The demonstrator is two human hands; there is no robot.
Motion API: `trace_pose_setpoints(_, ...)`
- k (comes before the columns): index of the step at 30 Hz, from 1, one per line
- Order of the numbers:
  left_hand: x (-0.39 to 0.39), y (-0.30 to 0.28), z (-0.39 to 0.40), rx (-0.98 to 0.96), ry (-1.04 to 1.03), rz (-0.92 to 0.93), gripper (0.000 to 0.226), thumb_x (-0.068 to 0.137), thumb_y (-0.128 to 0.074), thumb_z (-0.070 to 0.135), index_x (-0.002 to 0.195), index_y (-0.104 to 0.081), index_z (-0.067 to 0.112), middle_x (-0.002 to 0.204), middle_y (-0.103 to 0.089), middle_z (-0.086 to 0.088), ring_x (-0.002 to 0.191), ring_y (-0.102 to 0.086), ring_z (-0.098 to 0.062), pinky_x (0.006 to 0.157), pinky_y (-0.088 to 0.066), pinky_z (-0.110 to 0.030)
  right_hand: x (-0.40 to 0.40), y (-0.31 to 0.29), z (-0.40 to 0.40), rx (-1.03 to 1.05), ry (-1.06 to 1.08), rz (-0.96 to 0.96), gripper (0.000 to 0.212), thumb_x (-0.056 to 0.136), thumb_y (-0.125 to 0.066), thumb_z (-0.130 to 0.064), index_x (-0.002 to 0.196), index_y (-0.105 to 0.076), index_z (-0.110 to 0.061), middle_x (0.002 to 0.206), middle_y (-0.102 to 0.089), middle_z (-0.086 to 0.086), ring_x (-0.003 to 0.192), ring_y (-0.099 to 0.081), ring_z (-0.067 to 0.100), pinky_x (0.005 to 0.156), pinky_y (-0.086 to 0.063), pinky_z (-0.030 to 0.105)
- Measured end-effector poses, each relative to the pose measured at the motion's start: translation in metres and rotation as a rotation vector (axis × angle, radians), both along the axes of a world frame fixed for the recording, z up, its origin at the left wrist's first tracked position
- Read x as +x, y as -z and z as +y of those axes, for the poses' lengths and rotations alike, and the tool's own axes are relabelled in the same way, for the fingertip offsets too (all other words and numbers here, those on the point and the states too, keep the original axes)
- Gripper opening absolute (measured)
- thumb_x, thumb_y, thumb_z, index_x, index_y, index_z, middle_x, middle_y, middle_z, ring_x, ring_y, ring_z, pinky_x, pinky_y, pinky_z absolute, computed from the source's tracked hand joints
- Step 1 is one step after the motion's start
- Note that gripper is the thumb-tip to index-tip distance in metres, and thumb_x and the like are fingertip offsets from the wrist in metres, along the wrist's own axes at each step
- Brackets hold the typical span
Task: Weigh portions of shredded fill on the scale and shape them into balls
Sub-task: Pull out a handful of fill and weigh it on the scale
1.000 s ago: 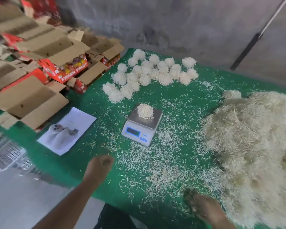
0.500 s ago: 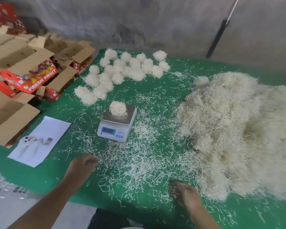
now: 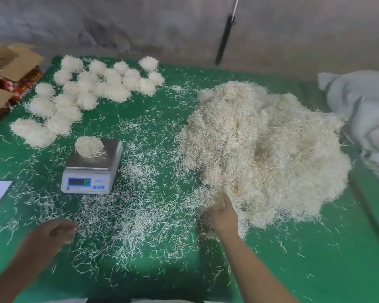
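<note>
Closest to me, my left hand [image 3: 53, 234] hovers over the near-left of the green desk [image 3: 315, 270] with fingers loosely curled, nothing held as far as I can see. My right hand [image 3: 222, 215] is dug into the near edge of the big heap of shredded fill [image 3: 267, 149] on the right; the fingers are buried in the strands so I honestly can't tell if it's grabbing any. Loose shreds [image 3: 144, 204] are scattered all over the middle of the desk. A bit further back on the left sits the scale [image 3: 92, 169] with one portion [image 3: 89, 146] resting on its platter, display lit but too blurry to read. Beyond that, far left, a cluster of finished balls [image 3: 92, 88]. Cardboard boxes [image 3: 7, 71] off the far-left edge, a pale cloth [image 3: 363, 114] far right.
</note>
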State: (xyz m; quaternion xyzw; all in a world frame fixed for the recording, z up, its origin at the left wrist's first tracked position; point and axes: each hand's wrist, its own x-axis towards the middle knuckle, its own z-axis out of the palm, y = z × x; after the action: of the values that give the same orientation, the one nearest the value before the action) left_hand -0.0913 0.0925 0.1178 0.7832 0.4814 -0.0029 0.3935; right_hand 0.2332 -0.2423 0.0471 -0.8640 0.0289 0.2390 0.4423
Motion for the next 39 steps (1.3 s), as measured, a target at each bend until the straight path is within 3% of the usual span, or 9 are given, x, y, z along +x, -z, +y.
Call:
trace_pose_setpoints(5,0.001,-0.001,0.006,-0.018,-0.029,0.023,0.022,0.092,-0.076,0.009,0.095,-0.078,0.031,0.077,-0.078,0.010,0.068,-0.076,-0.024,0.071,-0.064,-0.051,0.024,0.002,0.003,-0.246,0.007,0.003,0.073,0.096,-0.073,-0.020,0.155,-0.032,-0.014,0.076,-0.071,0.003,0.057,-0.068,0.013,0.043,-0.053,0.026)
trace_pose_setpoints(8,0.004,-0.006,0.010,-0.009,-0.031,0.020,0.025,0.092,-0.075,0.007,0.094,-0.077,0.032,0.080,-0.079,0.012,0.072,-0.077,-0.025,0.072,-0.064,-0.052,0.031,0.013,0.001,-0.425,-0.170,0.019,0.018,0.100,-0.071,-0.028,0.092,-0.069,-0.011,0.067,-0.067,-0.004,0.046,-0.055,0.006,0.048,-0.060,0.027)
trace_pose_setpoints(10,0.009,-0.012,0.008,0.005,-0.037,0.017,0.023,0.093,-0.075,0.010,0.094,-0.076,0.033,0.078,-0.078,0.013,0.070,-0.076,-0.026,0.068,-0.065,-0.051,0.030,0.020,0.003,-0.379,-0.184,-0.016,0.028,0.102,-0.068,-0.029,0.076,-0.065,-0.020,0.075,-0.074,-0.004,0.043,-0.051,0.006,0.046,-0.053,0.026)
trace_pose_setpoints(16,0.047,-0.030,-0.016,-0.076,0.049,-0.068,0.013,0.096,-0.072,0.018,0.100,-0.077,0.029,0.083,-0.079,0.006,0.080,-0.075,-0.042,0.071,-0.065,-0.055,0.002,-0.006,0.025,-0.083,-0.317,-0.096,0.015,0.102,-0.068,-0.035,0.091,-0.070,-0.024,0.077,-0.073,-0.002,0.058,-0.062,0.009,0.061,-0.049,0.023)
trace_pose_setpoints(20,0.087,-0.038,-0.050,-0.542,0.043,-0.192,0.039,0.087,-0.076,0.053,0.117,-0.073,0.029,0.112,-0.078,-0.001,0.099,-0.076,-0.019,0.081,-0.065,-0.045,-0.037,-0.038,0.044,0.160,-0.410,-0.080,0.015,0.098,-0.073,-0.038,0.088,-0.070,-0.028,0.082,-0.076,-0.001,0.048,-0.050,0.004,0.052,-0.049,0.022)
trace_pose_setpoints(25,0.134,-0.041,-0.091,-1.009,0.037,-0.249,0.061,0.083,-0.079,0.065,0.139,-0.058,0.050,0.144,-0.053,0.005,0.130,-0.059,-0.030,0.089,-0.062,-0.052,-0.081,-0.071,0.061,0.310,-0.664,-0.109,0.005,0.099,-0.072,-0.035,0.097,-0.068,-0.035,0.070,-0.067,-0.006,0.047,-0.047,0.003,0.042,-0.038,0.023)
trace_pose_setpoints(29,0.150,-0.043,-0.104,-0.867,0.107,-0.184,0.074,0.098,-0.069,0.026,0.140,-0.033,0.075,0.154,-0.028,0.034,0.144,-0.033,-0.010,0.096,-0.048,-0.011,-0.097,-0.085,0.064,0.296,-0.903,-0.135,0.022,0.093,-0.073,-0.040,0.114,-0.067,-0.041,0.093,-0.066,-0.022,0.067,-0.061,-0.003,0.064,-0.050,0.015)
trace_pose_setpoints(32,0.143,-0.037,-0.106,-0.738,-0.030,-0.179,0.077,0.095,-0.070,0.005,0.153,-0.040,0.044,0.162,-0.038,0.009,0.144,-0.041,-0.015,0.118,-0.041,-0.034,-0.100,-0.087,0.054,0.343,-0.811,-0.110,0.018,0.094,-0.074,-0.036,0.109,-0.064,-0.041,0.097,-0.068,-0.018,0.081,-0.069,0.009,0.070,-0.057,0.027)
trace_pose_setpoints(39,0.134,-0.043,-0.103,-0.845,-0.257,-0.429,0.020,0.099,-0.065,0.019,0.118,-0.069,0.025,0.122,-0.069,0.001,0.108,-0.067,-0.022,0.071,-0.065,-0.030,-0.088,-0.086,0.034,0.315,-0.538,-0.051,0.095,0.086,-0.086,-0.042,0.152,-0.021,-0.065,0.095,-0.072,-0.003,0.063,-0.065,0.007,0.063,-0.056,0.022)
